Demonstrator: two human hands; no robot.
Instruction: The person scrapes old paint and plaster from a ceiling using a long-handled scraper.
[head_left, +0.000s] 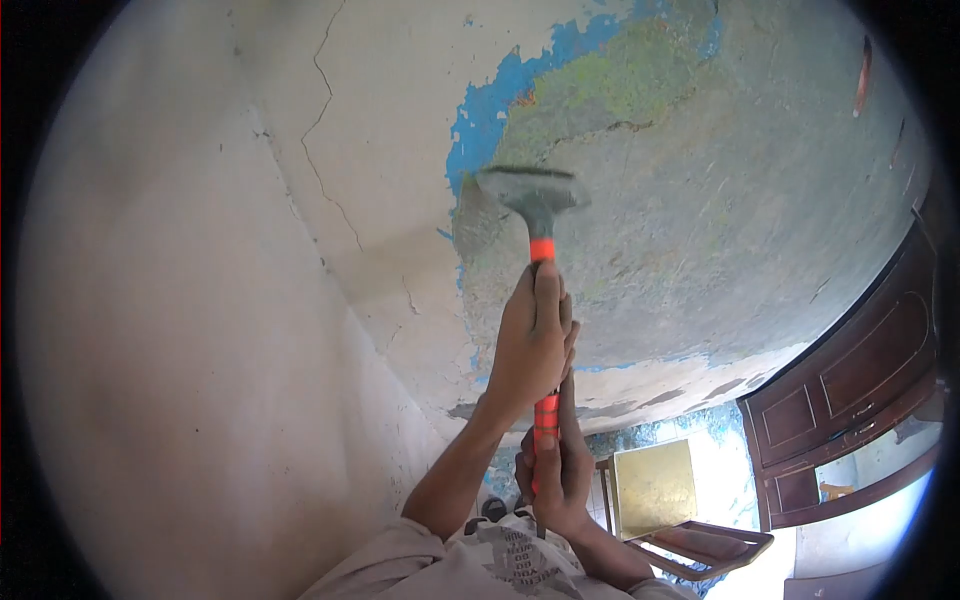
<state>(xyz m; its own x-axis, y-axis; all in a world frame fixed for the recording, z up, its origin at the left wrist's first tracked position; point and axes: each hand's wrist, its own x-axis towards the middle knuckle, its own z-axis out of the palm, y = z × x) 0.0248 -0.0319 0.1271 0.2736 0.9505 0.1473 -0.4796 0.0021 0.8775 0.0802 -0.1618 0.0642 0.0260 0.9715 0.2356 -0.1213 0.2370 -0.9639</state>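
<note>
A scraper (537,195) with a wide dark blade and a long red-orange handle points up the wall. Its blade lies close over a bare grey patch (650,240) of plaster, near a ragged strip of blue paint (487,115). My left hand (535,330) is wrapped round the upper handle, just below the scraper's neck. Lower down, near my shirt, my right hand (563,470) grips the same handle. The blade's edge is slightly blurred. Cream paint (390,130) with thin cracks covers the wall to the left of the patch.
A wall corner runs down on the left, with a plain pale wall (180,350) beyond it. At lower right stand a chair (700,545) and a yellowish panel (655,490). A dark wooden cabinet (850,390) fills the right side.
</note>
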